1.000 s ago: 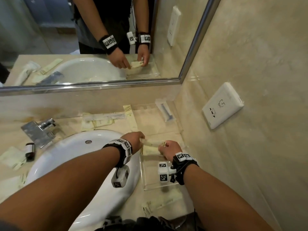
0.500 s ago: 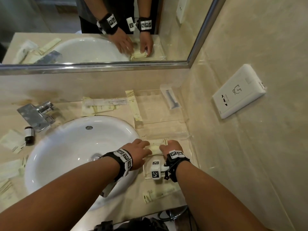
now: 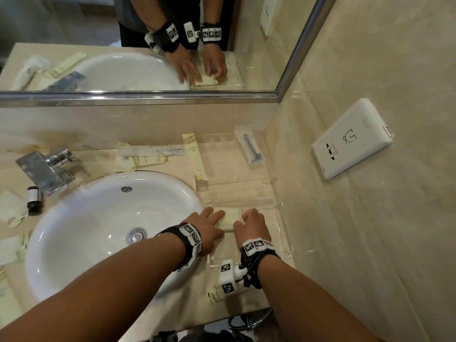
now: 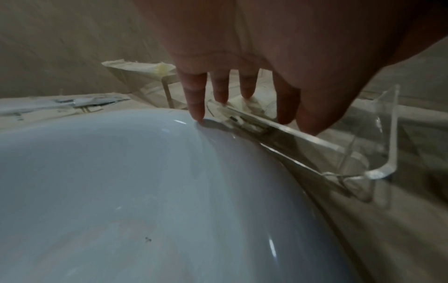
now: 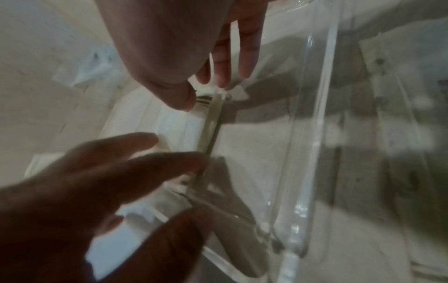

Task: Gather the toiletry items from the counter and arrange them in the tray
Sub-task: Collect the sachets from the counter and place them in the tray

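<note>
A flat cream packet [image 3: 230, 219] lies in the near clear acrylic tray [image 3: 283, 233], right of the sink. My left hand [image 3: 212, 218] rests on the packet's left end with straight fingers. My right hand [image 3: 249, 215] touches its right end with loosely bent, spread fingers. The right wrist view has the right hand [image 5: 121, 172] over the packet [image 5: 169, 118], the left hand [image 5: 218, 63] opposite, and the tray wall [image 5: 315, 134]. In the left wrist view the left hand [image 4: 242, 92] reaches over the tray wall [image 4: 303, 137]. A wrapped razor [image 3: 250, 149] lies in the far tray [image 3: 237, 174].
The white sink [image 3: 98, 230] fills the counter's middle, with the faucet [image 3: 47, 169] and a small dark bottle [image 3: 33, 199] at left. Packets [image 3: 148, 156] lie behind the sink, a long sachet [image 3: 196, 159] beside the far tray, another packet [image 3: 214, 293] at the front edge. A wall socket [image 3: 350, 139] is at right.
Both hands came down with the cream packet from above the near tray and laid it flat inside. The fingers loosened from a pinch to resting on it.
</note>
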A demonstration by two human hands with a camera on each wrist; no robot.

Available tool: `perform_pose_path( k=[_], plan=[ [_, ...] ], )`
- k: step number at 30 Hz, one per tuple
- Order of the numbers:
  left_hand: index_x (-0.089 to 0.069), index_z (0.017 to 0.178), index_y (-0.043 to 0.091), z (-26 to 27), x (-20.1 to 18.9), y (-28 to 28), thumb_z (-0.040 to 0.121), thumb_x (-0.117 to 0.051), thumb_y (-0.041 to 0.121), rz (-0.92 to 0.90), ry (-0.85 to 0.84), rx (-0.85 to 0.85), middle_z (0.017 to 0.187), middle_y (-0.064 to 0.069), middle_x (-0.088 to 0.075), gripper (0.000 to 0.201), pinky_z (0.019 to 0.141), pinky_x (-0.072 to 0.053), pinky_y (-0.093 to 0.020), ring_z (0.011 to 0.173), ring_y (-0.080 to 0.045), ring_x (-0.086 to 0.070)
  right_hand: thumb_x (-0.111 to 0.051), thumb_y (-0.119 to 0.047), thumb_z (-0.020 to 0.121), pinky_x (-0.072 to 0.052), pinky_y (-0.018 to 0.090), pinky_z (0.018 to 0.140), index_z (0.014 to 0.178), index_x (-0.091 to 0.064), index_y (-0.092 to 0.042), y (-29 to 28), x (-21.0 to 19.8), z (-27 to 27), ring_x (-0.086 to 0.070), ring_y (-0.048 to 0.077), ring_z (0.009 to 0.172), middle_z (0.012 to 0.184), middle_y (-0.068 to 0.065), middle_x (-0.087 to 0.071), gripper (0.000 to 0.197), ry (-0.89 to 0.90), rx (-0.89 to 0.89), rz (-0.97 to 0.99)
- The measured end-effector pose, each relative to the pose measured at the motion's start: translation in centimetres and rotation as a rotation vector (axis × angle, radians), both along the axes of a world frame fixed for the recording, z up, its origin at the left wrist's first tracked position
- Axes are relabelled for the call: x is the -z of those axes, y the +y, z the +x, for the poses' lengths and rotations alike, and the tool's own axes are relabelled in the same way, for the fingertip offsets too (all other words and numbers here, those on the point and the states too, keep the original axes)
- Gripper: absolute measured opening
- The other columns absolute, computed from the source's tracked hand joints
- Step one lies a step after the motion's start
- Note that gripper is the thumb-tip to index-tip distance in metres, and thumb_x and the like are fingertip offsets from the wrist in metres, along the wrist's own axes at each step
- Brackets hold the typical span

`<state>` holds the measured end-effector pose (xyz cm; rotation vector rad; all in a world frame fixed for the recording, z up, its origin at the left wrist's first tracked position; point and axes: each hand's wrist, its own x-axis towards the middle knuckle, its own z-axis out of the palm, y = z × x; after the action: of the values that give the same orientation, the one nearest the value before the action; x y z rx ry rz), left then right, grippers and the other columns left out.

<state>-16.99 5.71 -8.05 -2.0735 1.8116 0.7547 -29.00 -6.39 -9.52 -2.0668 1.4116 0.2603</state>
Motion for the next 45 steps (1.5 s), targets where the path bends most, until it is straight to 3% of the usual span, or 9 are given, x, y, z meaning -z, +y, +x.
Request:
perform_pose_path(
  k=[4, 9, 15, 21, 28, 37, 45],
  plan=[
    [-0.057, 0.131, 0.024, -0.1, -0.1, 0.0, 0.085, -0.057, 0.04, -0.027, -0.017, -0.041, 0.158, -0.004, -0.015, 0.049, 0.098, -0.046, -0.047, 0.142, -0.032, -0.018, -0.055, -0.033, 0.088, -0.05, 0.037, 0.091, 0.114, -0.059, -0.029, 0.7, 0.3, 0.3, -0.055, 0.019, 0.111, 0.126, -0.004, -0.055, 0.027, 0.018, -0.139, -0.004],
    [-0.062, 0.123, 0.02, -0.1, -0.2, 0.2, 0.084, -0.058, 0.037, -0.054, -0.01, -0.04, 0.146, -0.004, -0.032, 0.043, 0.087, -0.051, -0.044, 0.13, -0.028, -0.032, -0.056, -0.036, 0.089, -0.047, 0.036, 0.093, 0.121, -0.057, -0.03, 0.5, 0.5, 0.2, -0.049, 0.02, 0.118, 0.133, -0.005, -0.052, 0.033, 0.046, -0.213, -0.002],
    [-0.06, 0.122, 0.02, 0.3, -0.7, 1.0, 0.083, -0.058, 0.038, -0.081, -0.006, -0.05, 0.138, -0.005, -0.043, 0.043, 0.087, -0.052, -0.045, 0.128, -0.028, -0.036, -0.056, -0.036, 0.089, -0.045, 0.032, 0.095, 0.125, -0.057, -0.032, 0.2, 0.2, -0.3, -0.048, 0.019, 0.121, 0.142, -0.008, -0.045, 0.036, 0.064, -0.266, 0.003],
    [-0.053, 0.13, 0.018, 2.1, -2.3, 2.8, 0.087, -0.055, 0.035, -0.093, -0.02, -0.141, 0.142, -0.006, -0.041, 0.046, 0.092, -0.05, -0.045, 0.13, -0.029, -0.035, -0.055, -0.032, 0.087, -0.045, 0.035, 0.1, 0.124, -0.061, -0.032, 0.5, -0.7, 0.0, -0.043, 0.019, 0.125, 0.144, -0.006, -0.04, 0.037, 0.046, -0.213, -0.056],
    [-0.046, 0.139, 0.022, 5.3, -3.5, 5.7, 0.091, -0.051, 0.041, -0.065, -0.027, -0.4, 0.148, -0.005, -0.036, 0.052, 0.1, -0.045, -0.048, 0.135, -0.03, -0.031, -0.055, -0.028, 0.09, -0.045, 0.03, 0.089, 0.116, -0.065, -0.029, 2.4, -2.9, 3.1, -0.046, 0.015, 0.12, 0.137, -0.008, -0.048, 0.028, -0.119, -0.305, -0.155],
    [-0.04, 0.145, 0.027, 9.7, -5.7, 10.5, 0.093, -0.049, 0.042, -0.118, -0.063, -0.646, 0.152, -0.005, -0.032, 0.055, 0.107, -0.038, -0.045, 0.137, -0.03, -0.029, -0.053, -0.034, 0.093, -0.047, 0.031, 0.097, 0.127, -0.06, -0.035, 6.8, -5.3, 11.0, -0.057, 0.017, 0.115, 0.135, -0.005, -0.051, 0.035, -0.175, -0.549, -0.036],
    [-0.041, 0.143, 0.028, 14.0, -6.3, 13.2, 0.091, -0.051, 0.042, -0.148, 0.0, -0.913, 0.146, -0.001, -0.039, 0.055, 0.103, -0.043, -0.04, 0.131, -0.026, -0.039, -0.052, -0.037, 0.096, -0.047, 0.033, 0.1, 0.139, -0.053, -0.034, 9.1, -5.6, 17.1, -0.057, 0.018, 0.119, 0.144, -0.003, -0.046, 0.043, -0.095, -0.654, -0.005]
  ],
)
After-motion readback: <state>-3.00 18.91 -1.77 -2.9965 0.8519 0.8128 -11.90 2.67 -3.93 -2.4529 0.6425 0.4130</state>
